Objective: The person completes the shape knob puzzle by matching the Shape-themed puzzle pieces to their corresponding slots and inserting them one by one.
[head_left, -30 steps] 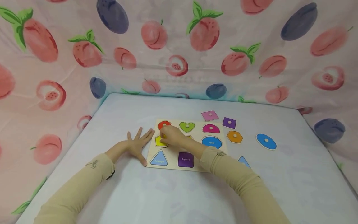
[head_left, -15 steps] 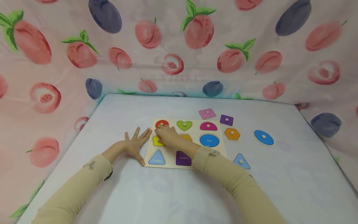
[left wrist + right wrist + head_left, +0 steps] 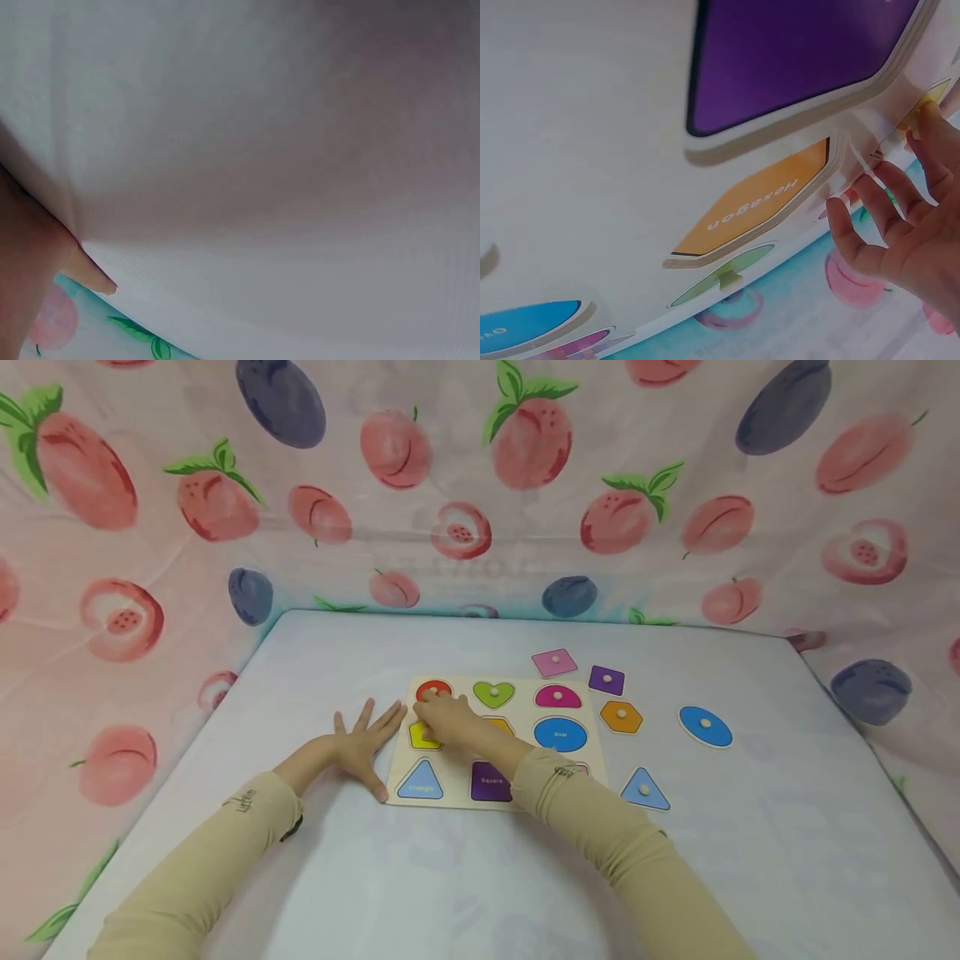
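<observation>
A cream wooden peg puzzle board lies on the white table. At its left side my right hand is over a yellow pentagon puzzle piece, thumb and index finger pinched at it; its knob is hidden. In the right wrist view the thumb and index finger meet at the yellow piece, the other fingers bent loosely. My left hand lies spread, its fingers and thumb at the board's left edge. The red circle, green heart and magenta semicircle sit in the top row with knobs.
Loose knobbed pieces lie right of the board: a pink rhombus, purple square, orange hexagon, blue oval and blue triangle. Slots labelled Triangle, Square and Oval show. A fruit-print curtain backs the table.
My right hand has shifted slightly, and the yellow pentagon beneath it now lies flatter on the board. My left hand stays spread at the board's edge. The head view has shifted a little.
</observation>
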`<state>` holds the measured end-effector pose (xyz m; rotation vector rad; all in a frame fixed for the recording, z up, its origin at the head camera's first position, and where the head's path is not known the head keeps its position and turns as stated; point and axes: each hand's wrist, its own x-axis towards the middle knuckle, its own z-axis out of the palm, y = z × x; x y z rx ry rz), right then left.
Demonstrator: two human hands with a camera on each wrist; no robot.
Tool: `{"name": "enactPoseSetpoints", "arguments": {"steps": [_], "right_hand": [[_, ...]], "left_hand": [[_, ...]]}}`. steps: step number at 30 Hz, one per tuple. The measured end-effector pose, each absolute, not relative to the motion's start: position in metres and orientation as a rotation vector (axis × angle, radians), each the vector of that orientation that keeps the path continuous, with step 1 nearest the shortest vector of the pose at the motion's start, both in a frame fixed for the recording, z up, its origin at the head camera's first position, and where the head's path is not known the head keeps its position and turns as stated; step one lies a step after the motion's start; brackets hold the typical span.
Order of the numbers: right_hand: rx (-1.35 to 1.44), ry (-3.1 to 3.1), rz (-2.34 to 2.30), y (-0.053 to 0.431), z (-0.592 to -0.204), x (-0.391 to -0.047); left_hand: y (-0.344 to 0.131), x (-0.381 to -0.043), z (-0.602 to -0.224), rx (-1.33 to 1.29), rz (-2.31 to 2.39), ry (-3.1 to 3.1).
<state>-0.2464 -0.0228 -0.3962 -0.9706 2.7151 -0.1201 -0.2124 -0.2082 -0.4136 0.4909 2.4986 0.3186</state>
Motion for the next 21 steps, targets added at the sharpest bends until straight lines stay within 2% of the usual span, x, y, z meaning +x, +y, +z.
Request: {"name": "enactPoseSetpoints", "arguments": {"steps": [21], "right_hand": [[-0.97, 2.707, -0.113, -0.0228, -0.3933, -0.2452]], "left_hand": [[-0.2086, -0.2134, -0.4122, 0.5, 0.31, 2.512]]}}
